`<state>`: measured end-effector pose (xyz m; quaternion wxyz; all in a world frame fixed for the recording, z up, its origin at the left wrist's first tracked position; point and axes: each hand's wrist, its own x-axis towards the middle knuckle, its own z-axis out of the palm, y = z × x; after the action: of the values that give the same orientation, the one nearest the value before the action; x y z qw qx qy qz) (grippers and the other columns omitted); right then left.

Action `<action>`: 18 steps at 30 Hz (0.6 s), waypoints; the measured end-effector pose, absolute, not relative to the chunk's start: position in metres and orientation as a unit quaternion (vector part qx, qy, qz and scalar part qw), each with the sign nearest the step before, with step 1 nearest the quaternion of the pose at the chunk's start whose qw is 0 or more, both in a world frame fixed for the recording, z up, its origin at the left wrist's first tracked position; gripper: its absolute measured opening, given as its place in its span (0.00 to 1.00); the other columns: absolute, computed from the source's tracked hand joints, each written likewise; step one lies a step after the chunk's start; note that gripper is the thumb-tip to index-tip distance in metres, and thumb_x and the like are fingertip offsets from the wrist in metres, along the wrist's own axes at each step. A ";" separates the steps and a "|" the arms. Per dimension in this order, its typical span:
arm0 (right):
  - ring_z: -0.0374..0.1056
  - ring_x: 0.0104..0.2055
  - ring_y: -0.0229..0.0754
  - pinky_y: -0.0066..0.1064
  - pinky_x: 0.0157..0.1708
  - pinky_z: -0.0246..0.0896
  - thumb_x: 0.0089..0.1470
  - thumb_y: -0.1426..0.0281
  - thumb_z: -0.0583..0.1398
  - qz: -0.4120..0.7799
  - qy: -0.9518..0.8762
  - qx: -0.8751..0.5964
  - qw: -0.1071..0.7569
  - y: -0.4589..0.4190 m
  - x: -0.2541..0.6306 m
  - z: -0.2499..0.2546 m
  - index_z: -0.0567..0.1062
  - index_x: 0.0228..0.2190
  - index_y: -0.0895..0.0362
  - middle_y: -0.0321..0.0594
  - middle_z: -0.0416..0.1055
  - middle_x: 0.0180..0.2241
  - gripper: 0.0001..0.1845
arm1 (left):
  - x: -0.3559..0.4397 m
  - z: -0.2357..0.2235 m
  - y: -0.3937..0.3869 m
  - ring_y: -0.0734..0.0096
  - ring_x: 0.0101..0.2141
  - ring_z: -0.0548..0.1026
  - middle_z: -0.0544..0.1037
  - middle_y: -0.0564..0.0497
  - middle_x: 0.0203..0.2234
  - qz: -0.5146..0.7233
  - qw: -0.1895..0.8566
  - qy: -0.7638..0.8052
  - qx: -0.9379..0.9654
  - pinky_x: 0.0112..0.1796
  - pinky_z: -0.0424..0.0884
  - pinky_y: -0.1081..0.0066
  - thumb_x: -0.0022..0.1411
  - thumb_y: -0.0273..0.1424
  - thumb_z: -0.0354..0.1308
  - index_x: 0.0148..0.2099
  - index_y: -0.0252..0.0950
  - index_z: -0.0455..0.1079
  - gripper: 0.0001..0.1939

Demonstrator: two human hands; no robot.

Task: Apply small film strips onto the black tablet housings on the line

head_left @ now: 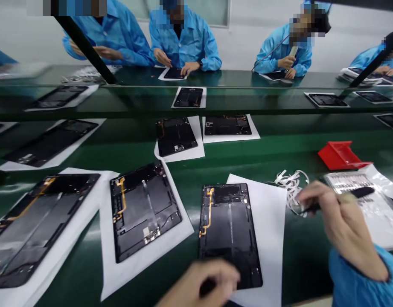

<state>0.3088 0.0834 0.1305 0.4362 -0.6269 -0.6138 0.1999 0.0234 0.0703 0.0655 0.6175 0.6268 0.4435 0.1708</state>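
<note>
My left hand [202,283] is blurred at the bottom, over the lower end of a black tablet housing [231,230]. Its fingers curl round toward the thumb; what they hold, if anything, I cannot make out. The housing lies open side up, with an orange flex cable [210,211] along its left side, partly on a white sheet [269,221]. On the right, my right hand [340,226] grips a slim dark pen-like tool [364,192], its thick end sticking out past the hand. The fingertips are close to a tangle of white strips [290,183].
More housings on white sheets lie left, one nearby [145,213] and another [42,226] at the edge. A red bin [340,155] and clear-bagged parts [353,183] are at right. Beyond a raised green ledge [135,114], several people in blue work, including one person [186,42].
</note>
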 end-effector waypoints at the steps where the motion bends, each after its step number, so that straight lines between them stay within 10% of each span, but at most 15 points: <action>1: 0.67 0.25 0.41 0.30 0.20 0.62 0.65 0.56 0.50 0.237 -0.598 -0.621 0.448 0.077 0.306 0.119 0.77 0.29 0.51 0.41 0.71 0.25 0.22 | 0.033 0.062 0.089 0.64 0.41 0.77 0.79 0.54 0.39 0.156 0.598 0.411 0.670 0.45 0.73 0.65 0.65 0.36 0.57 0.45 0.48 0.76 0.08; 6: 0.72 0.29 0.42 0.32 0.30 0.71 0.53 0.58 0.65 0.379 -0.490 -0.617 0.485 0.086 0.281 0.033 0.76 0.31 0.54 0.39 0.74 0.28 0.13 | 0.086 0.027 0.173 0.60 0.49 0.71 0.74 0.48 0.48 0.227 0.363 0.375 0.822 0.51 0.67 0.61 0.66 0.32 0.57 0.57 0.43 0.70 0.17; 18: 0.74 0.34 0.44 0.34 0.36 0.73 0.49 0.59 0.68 0.408 -0.410 -0.628 0.520 0.096 0.271 -0.007 0.79 0.27 0.54 0.40 0.77 0.29 0.11 | 0.093 0.006 0.181 0.62 0.46 0.72 0.75 0.50 0.44 0.216 0.361 0.383 0.823 0.50 0.66 0.59 0.63 0.28 0.59 0.35 0.40 0.75 0.04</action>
<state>0.2714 0.0962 -0.0073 0.5197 -0.6284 -0.4103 0.4081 0.0932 0.1808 0.0059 0.3606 0.8226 0.3831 0.2157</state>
